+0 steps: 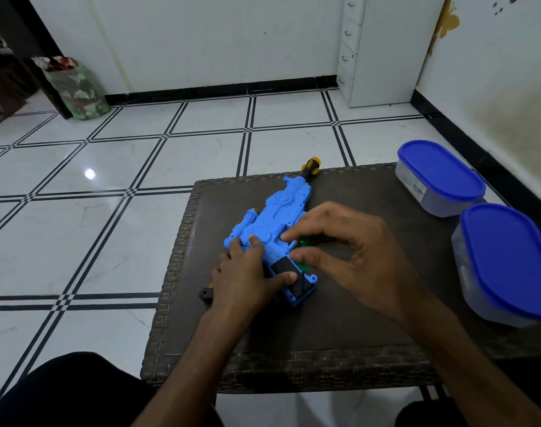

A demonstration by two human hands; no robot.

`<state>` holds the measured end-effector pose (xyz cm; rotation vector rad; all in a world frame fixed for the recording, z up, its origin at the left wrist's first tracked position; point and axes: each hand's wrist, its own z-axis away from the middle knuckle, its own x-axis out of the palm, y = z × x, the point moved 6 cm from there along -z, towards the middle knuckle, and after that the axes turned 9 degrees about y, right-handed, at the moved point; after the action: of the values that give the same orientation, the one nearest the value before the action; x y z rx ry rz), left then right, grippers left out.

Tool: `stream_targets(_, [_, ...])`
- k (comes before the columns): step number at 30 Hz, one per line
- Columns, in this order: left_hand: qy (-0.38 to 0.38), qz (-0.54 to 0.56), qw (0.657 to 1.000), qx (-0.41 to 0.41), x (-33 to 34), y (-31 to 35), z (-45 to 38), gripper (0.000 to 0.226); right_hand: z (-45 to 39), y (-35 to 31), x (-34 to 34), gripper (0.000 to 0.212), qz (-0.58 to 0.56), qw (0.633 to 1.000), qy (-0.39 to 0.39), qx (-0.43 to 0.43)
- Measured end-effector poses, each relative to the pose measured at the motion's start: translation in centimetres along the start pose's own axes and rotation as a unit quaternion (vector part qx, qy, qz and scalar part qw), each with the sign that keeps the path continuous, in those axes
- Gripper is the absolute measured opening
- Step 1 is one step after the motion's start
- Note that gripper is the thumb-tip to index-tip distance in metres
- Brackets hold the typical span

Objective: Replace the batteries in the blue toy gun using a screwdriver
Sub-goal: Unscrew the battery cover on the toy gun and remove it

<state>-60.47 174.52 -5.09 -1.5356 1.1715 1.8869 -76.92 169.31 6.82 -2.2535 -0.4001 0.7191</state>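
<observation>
The blue toy gun (272, 229) lies flat on its side on the dark woven-edged surface (355, 303), barrel pointing to the far side and its grip end nearest the person, with a dark rectangular opening or panel showing on the grip, which looks like the battery bay. The left hand (247, 275) presses down on the near left part of the gun, its fingers (256, 241) laid fairly straight over the blue body and the thumb reaching across the dark panel; it steadies rather than grips. The right hand (340, 248) comes in from the right, and its fingers (293, 234) and thumb are curled to pinch a green screwdriver handle (303, 243), which stands just beside the grip, touching or nearly touching the gun's right edge; the tip itself is hidden, so whether it sits in a screw cannot be told. The step in hand seems to be working the cover screw. To do it well, the left hand should bear down so the light plastic body cannot swivel, the driver should be held square to the screw head, and pressure should go straight down while turning, as a tilted tip could slip and chew the soft plastic. Two blue-lidded containers (438, 177) stand at the right.
</observation>
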Motion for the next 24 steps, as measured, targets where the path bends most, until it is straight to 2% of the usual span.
stream_targets(3, [0.004,-0.008,1.0,0.005,0.07,0.01,-0.04,0.099,0.14,0.21,0.05,0.027,-0.032,0.999,-0.008,0.032])
stream_targets(11, [-0.008,0.009,1.0,0.01,-0.23,0.15,0.1,0.105,0.2,0.14,0.2,0.017,-0.007,1.0,-0.001,0.007])
stream_targets(14, [-0.012,0.005,1.0,-0.003,-0.01,-0.02,0.04,0.1,0.11,0.31,0.05,0.018,-0.012,1.0,0.007,0.005])
stream_targets(18, [0.001,-0.007,1.0,0.003,0.0,0.0,-0.06,0.096,0.25,0.51,0.07,0.03,-0.033,0.999,-0.001,0.027])
stream_targets(24, [-0.003,0.0,1.0,0.005,-0.04,0.11,0.08,0.09,0.49,0.46,0.4,0.024,-0.043,0.999,-0.016,0.018])
